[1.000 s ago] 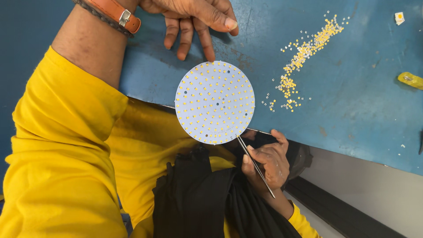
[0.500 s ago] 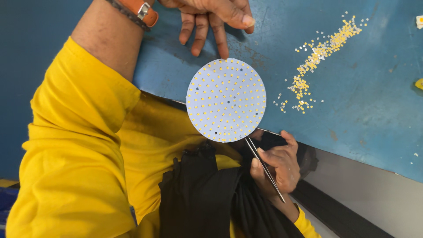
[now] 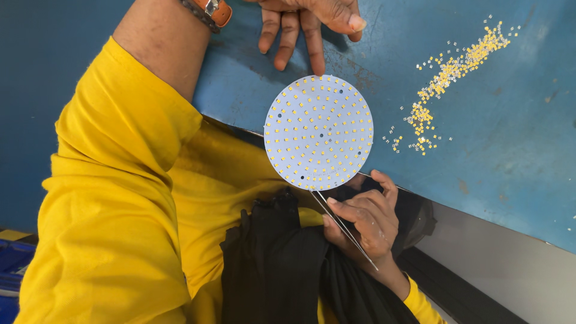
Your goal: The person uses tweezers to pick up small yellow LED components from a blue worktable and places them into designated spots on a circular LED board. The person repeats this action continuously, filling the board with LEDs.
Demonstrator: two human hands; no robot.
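Note:
A round white circuit board (image 3: 318,132) dotted with small yellow chips lies on the blue table (image 3: 510,156), its lower part overhanging the near edge. My left hand (image 3: 306,24) rests on the table above it with fingers spread, the middle fingertip at the board's top rim. Below the table edge, my right hand (image 3: 366,222) is shut on thin metal tweezers (image 3: 345,231). Their tip points up to the board's lower rim.
A loose trail of tiny yellow and white chips (image 3: 444,78) lies on the table to the right of the board. A black cloth (image 3: 276,264) covers my lap. An orange strap (image 3: 216,9) is on my left wrist. Something blue (image 3: 12,270) sits at the lower left.
The view has shifted, so everything sits further right in the picture. The hands, board and tweezers keep the same places relative to each other.

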